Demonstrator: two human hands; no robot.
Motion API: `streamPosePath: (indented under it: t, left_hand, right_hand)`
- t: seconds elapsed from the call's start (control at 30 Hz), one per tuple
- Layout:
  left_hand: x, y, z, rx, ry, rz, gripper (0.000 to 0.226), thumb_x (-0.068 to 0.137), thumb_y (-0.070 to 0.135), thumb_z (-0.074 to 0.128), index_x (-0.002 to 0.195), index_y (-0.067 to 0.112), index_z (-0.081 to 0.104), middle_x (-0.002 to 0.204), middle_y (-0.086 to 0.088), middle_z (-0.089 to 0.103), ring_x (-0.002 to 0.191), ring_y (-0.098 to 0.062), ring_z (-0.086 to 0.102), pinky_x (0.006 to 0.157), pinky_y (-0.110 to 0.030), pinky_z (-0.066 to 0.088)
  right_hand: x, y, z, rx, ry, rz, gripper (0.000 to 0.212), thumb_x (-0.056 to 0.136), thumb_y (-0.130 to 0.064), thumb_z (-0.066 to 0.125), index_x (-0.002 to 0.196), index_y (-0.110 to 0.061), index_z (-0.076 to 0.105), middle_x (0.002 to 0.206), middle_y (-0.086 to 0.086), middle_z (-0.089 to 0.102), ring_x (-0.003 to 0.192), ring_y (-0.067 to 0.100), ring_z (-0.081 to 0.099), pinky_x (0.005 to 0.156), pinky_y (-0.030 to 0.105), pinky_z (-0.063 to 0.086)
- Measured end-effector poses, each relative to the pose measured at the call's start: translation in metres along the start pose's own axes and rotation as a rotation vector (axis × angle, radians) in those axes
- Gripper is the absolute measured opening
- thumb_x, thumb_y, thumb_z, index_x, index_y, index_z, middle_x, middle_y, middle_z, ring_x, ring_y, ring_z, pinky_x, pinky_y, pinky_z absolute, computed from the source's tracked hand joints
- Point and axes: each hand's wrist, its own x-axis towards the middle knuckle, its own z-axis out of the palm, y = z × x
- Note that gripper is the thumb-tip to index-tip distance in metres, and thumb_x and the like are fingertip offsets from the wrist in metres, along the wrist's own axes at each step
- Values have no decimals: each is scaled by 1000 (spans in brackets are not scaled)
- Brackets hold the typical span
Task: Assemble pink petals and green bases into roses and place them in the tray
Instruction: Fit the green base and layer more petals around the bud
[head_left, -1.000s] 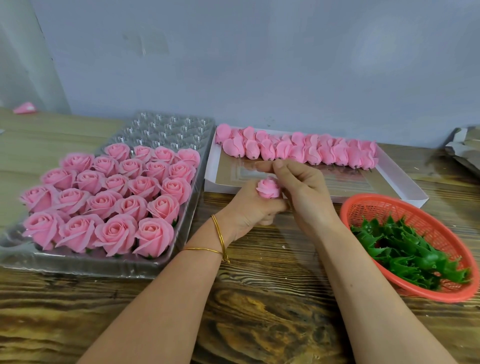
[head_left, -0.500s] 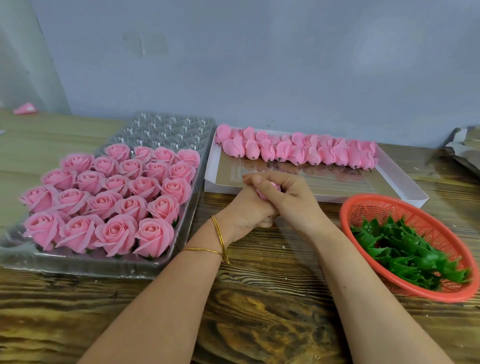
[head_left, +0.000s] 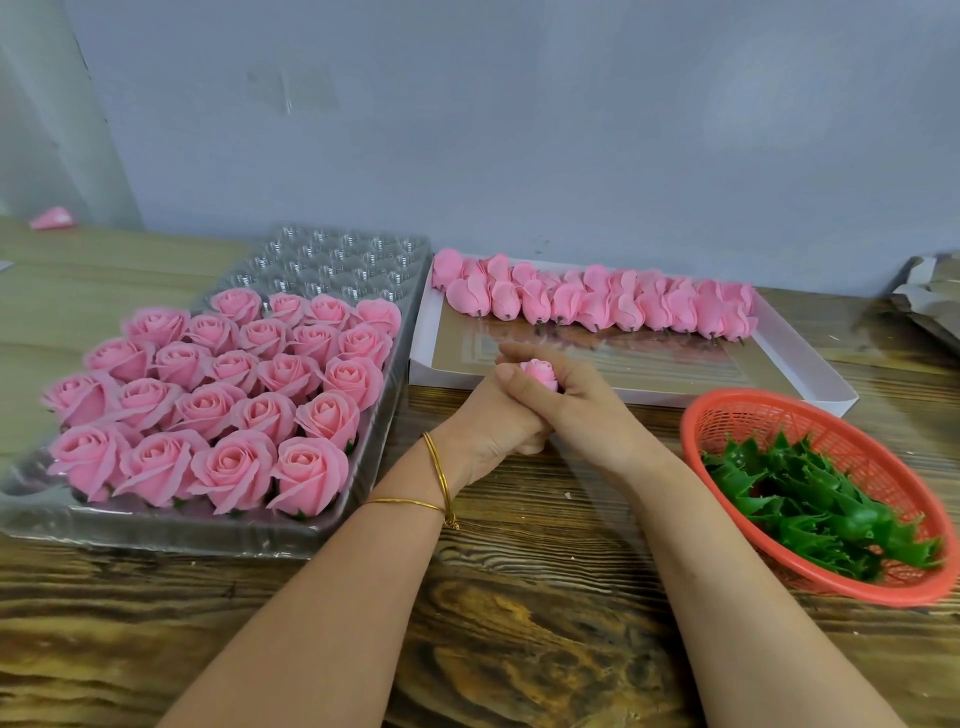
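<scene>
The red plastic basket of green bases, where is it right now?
In the head view, the red plastic basket sits on the wooden table at the right, just right of the right hand and in front of the white cardboard tray.

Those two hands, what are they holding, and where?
A pink rosebud, gripped around its lower part between left hand and right hand; only its top shows.

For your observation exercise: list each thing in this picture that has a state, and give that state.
Clear plastic tray: near rows filled with roses, far cells empty.
White box: open, pink petal buds along far edge.
Orange basket: holds green bases.
Rose bud: gripped in both hands.
Left hand: closed.
Right hand: closed.
</scene>
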Motion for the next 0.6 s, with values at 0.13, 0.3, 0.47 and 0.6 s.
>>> streamPosePath:
  t: [0.13, 0.3, 0.47, 0.6]
  left_hand:
    - [3, 0, 2, -57, 54, 0, 4, 69, 20, 57, 71, 16, 56, 74, -8, 55, 78, -17, 55, 67, -27, 40]
    - [5, -3, -9, -81, -1, 72, 12, 77, 3, 68, 78, 11, 59, 56, -1, 51, 52, -14, 50, 43, -20, 39]
    - [6, -1, -9, -143, -11, 91, 13, 63, 4, 61, 72, 11, 54, 48, 6, 42, 39, -6, 35, 39, -16, 27]
    - [4, -1, -11, -106, -29, 137, 13, 68, 4, 65, 76, 14, 61, 47, 14, 51, 41, 0, 45, 40, -13, 33]
  right_hand:
    - [-2, -1, -2, 95, -23, 34, 60, 79, -46, 67, 134, -24, 56, 119, -7, 67, 110, 2, 63, 95, 23, 51]
    - [-2, -4, 0, 434, -15, 82, 29, 83, -46, 62, 99, -25, 74, 99, -1, 75, 94, 10, 71, 73, 25, 58]
    - [3, -7, -1, 570, 59, 125, 35, 98, -37, 51, 103, -10, 71, 90, 4, 75, 79, 14, 73, 56, 27, 55]
    - [6, -3, 1, 517, 111, 103, 28, 101, -27, 49, 99, -10, 71, 84, 6, 74, 73, 14, 71, 52, 28, 53]
